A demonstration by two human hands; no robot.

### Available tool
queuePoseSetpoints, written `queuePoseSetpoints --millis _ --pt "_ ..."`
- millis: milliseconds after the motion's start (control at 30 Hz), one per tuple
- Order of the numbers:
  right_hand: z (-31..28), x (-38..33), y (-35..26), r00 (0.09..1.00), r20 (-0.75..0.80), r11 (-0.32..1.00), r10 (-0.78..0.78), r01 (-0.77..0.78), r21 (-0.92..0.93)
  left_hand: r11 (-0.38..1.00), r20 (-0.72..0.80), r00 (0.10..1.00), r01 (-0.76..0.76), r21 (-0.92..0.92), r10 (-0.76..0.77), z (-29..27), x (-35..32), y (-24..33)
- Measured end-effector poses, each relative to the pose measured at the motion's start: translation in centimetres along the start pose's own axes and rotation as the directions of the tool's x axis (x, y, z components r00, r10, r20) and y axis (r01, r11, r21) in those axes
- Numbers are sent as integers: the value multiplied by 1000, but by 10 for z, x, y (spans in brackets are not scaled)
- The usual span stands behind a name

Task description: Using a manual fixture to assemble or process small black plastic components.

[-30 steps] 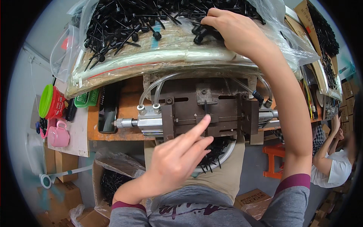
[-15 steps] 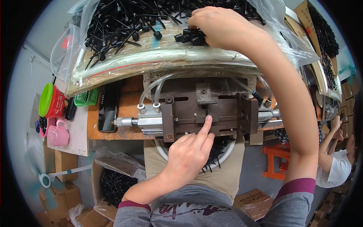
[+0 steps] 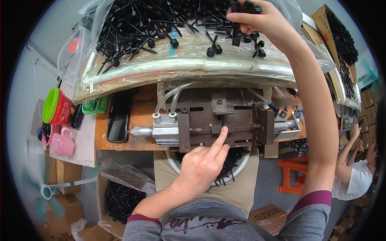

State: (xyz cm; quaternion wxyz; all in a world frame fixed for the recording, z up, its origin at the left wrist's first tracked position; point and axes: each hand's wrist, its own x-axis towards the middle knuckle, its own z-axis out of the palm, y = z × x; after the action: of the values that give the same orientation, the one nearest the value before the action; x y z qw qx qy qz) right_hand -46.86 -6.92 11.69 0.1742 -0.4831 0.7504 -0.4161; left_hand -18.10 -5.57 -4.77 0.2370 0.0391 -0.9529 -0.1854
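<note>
My left hand reaches over the front of a dark brown metal fixture. Its index finger is stretched out, the tip pressing at the small central block. A thin black stem shows just beyond that fingertip; whatever lies under it is hidden. Above the far tray, my right hand is closed around several black plastic stemmed parts, which stick out past the thumb. Below it, a big pile of similar black parts covers the plastic-wrapped tray.
Air cylinders with clear hoses flank the fixture. On the left are a phone, a pink cup and a red tub. A box of black parts stands below. Right: an orange stool and another person.
My right hand has lifted off the pile with black parts in its grasp and moved slightly right. The left fingertip stays at the block. The left cylinder's end now looks blurred.
</note>
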Motion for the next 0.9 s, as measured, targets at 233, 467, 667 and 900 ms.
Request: queuePoseSetpoints --millis 233,467,667,900 --pt "6 -10 54 991 -101 897 -90 125 424 914 -28 997 48 -403 -65 -36 8 6" --pt "55 -97 9 987 -85 828 -135 159 538 440 -210 845 33 -897 -492 -48 61 -16" --pt "86 -155 17 998 -64 793 -15 51 608 671 -199 933 57 -739 -299 -48 36 -9" --pt "84 -192 38 954 -240 741 182 27 671 950 -227 970 12 -312 -87 -29 -5 1"
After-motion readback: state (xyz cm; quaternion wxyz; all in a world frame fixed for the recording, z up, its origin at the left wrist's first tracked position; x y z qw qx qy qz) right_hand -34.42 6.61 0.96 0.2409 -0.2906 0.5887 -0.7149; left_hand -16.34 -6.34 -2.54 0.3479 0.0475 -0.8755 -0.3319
